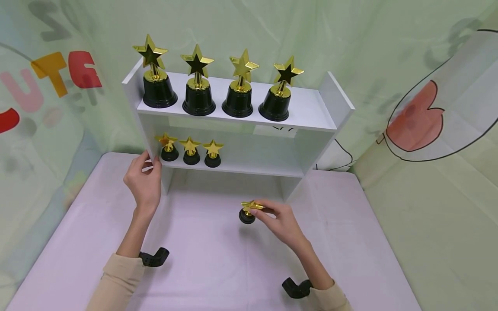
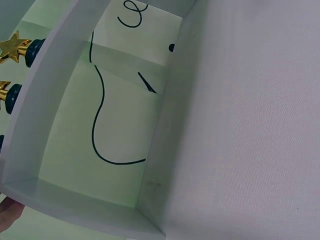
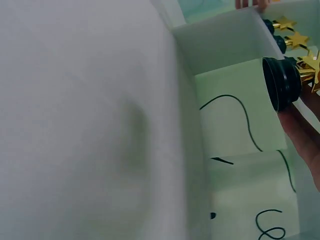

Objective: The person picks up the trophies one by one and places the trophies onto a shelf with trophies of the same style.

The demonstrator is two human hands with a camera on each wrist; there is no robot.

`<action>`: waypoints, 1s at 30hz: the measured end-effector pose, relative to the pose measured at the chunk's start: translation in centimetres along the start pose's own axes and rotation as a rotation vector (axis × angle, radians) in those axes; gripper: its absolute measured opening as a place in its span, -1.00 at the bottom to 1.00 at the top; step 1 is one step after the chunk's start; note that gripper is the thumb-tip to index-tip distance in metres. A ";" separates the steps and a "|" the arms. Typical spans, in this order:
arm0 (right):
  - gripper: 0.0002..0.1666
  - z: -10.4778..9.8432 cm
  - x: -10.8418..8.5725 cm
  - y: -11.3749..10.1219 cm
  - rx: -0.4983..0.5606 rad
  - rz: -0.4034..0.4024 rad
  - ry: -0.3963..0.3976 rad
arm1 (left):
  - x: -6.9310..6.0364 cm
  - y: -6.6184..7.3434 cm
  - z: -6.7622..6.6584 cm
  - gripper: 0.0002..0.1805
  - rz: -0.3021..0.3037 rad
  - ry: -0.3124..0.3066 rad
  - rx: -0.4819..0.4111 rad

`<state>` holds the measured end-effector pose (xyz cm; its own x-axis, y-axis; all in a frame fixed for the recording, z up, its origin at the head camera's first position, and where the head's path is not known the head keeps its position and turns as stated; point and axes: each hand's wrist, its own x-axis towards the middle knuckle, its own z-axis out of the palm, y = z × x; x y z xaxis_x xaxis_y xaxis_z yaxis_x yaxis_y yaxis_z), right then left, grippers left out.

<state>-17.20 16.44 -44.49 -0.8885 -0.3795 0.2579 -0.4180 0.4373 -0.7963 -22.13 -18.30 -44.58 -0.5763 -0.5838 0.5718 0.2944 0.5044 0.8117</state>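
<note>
My right hand (image 1: 282, 221) pinches a small trophy (image 1: 247, 216) by its gold star, holding it in front of the white shelf unit (image 1: 237, 172). Its black base (image 3: 281, 84) hangs free in the right wrist view. At the unit's left side panel, my left hand (image 1: 145, 183) grips the edge with thumb and fingers; some fingertips are hidden. Three small star trophies, the rightmost (image 1: 212, 155) among them, stand in a row at the left of the middle shelf. Several larger star trophies, one of them (image 1: 197, 86) near the left, line the top shelf.
The shelf unit stands on a table with a pale lilac cloth (image 1: 194, 250). Behind hangs a green curtain (image 1: 311, 34) with coloured letters at left and a drawn figure with a red heart shape (image 1: 416, 119) at right. Black cameras (image 1: 154, 258) sit on both wrists.
</note>
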 end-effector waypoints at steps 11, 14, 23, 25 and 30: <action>-0.76 -1.8 3.3 -2.5 0.016 -0.102 0.031 | 0.2 0.1 -0.1 -0.75 0.001 0.000 -0.001; -0.74 -2.3 4.2 -3.0 0.030 -0.087 0.047 | 0.2 0.1 -0.1 -0.75 0.008 0.006 -0.004; -0.72 -3.9 6.6 -3.9 0.057 -0.023 0.055 | -0.1 0.2 0.0 -0.76 0.006 0.010 -0.042; -0.72 -4.1 7.2 -4.0 0.042 -0.022 0.055 | -0.2 0.1 0.0 -0.76 0.013 0.007 -0.041; -0.68 -4.2 8.8 -4.2 -0.001 0.008 0.054 | -0.1 -0.2 0.0 -0.76 0.036 0.003 -0.020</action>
<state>-24.07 14.66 -36.55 -0.9006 -0.3314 0.2812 -0.4114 0.4412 -0.7975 -22.14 -18.29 -44.78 -0.5628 -0.5677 0.6009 0.3298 0.5123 0.7929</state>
